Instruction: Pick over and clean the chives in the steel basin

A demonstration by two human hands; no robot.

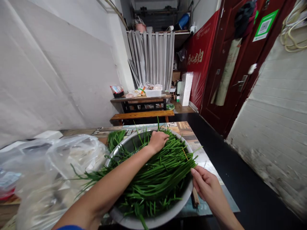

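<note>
A large metal basin (165, 214) on the table holds a heap of long green chives (158, 174). My left hand (157, 140) reaches across the basin and rests on the far part of the heap, fingers curled down into the leaves. My right hand (207, 185) sits at the basin's right rim, its fingertips pinching the cut ends of a bundle of chives. A thin bundle of pale sticks (195, 196) lies under that hand at the table edge.
Clear plastic bags (59, 169) lie crumpled on the left of the table (189, 132). Beyond stand a wooden bench (141, 115) and a second table with boxes (153, 92). A dark aisle runs on the right past a red door (240, 73).
</note>
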